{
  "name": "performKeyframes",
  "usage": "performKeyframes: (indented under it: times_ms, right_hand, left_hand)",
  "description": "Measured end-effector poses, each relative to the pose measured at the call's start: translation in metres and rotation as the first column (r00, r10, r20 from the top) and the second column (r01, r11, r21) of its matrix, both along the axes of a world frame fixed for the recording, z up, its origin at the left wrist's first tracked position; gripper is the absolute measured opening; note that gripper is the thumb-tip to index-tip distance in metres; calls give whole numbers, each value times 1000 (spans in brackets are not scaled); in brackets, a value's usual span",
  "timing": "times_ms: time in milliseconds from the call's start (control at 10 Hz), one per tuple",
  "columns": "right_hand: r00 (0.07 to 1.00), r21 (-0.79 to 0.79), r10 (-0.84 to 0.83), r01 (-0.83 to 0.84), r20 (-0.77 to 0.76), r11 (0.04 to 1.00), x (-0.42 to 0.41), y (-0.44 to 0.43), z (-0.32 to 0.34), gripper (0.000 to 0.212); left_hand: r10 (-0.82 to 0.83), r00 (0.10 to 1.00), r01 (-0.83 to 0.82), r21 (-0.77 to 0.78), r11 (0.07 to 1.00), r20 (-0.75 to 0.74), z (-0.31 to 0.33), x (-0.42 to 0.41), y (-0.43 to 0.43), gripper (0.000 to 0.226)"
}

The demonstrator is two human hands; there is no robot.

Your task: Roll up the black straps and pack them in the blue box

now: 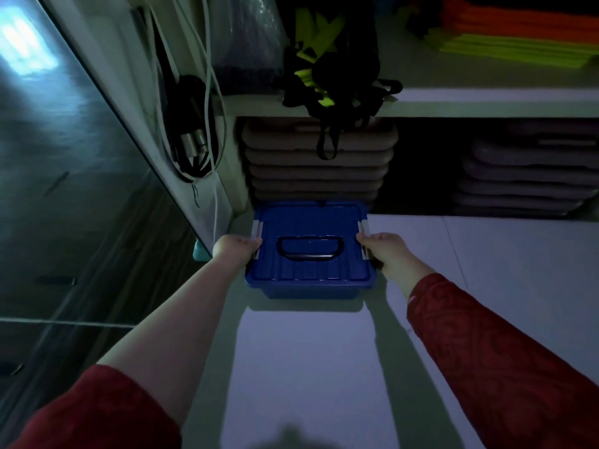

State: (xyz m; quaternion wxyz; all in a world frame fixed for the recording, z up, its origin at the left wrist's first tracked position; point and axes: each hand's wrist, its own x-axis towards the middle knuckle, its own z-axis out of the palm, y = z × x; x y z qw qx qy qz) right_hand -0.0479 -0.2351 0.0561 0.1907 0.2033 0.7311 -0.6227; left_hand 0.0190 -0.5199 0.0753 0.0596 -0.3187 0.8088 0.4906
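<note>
The blue box [310, 254] rests on the pale floor with its lid on and a dark carry handle lying flat on top. My left hand [235, 250] grips its left side at the grey latch. My right hand [385, 251] grips its right side at the other latch. A tangle of black straps [343, 89] with neon-yellow parts sits on the white shelf above, and one black loop hangs down over the shelf edge.
Stacked beige step boards [319, 163] fill the space under the white shelf [486, 103] directly behind the box, with grey ones [525, 176] to the right. Orange and yellow mats [518, 30] lie on the shelf. Cables [191, 131] hang on the left panel beside a dark mirror.
</note>
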Motion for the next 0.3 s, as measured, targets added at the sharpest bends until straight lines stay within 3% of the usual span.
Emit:
performKeyframes:
  times_ms: [100, 300]
  right_hand:
    - [998, 92, -3, 8, -62, 996, -4, -8, 5, 30]
    - [972, 379, 201, -143, -118, 915, 2, -5, 14, 30]
  left_hand:
    - [3, 999, 0, -51, 999, 51, 7, -8, 1, 38]
    - [-40, 991, 68, -218, 974, 130, 17, -12, 6, 36]
